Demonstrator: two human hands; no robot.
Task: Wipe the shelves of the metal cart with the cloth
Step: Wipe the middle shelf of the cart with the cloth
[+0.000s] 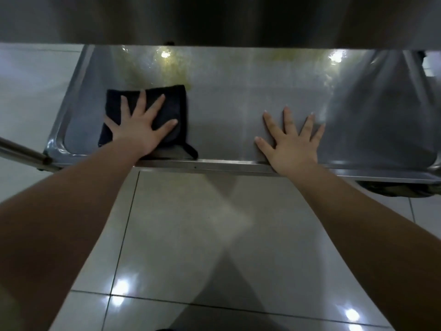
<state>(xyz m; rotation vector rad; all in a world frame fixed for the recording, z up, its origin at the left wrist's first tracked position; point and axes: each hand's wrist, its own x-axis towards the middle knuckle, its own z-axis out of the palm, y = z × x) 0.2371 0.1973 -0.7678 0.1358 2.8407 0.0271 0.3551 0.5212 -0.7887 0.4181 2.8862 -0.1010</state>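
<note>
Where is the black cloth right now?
In the head view, the black cloth lies on the left side of the metal shelf, pressed flat under the left hand, just in front of a yellowish smear.

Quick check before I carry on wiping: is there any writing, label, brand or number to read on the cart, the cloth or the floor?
None: no words, labels, brands or numbers show anywhere.
Shelf: bare metal, with a yellowish stain but no print.
Cloth under the left hand: plain black, no tag visible.
Floor tiles: plain.
</note>
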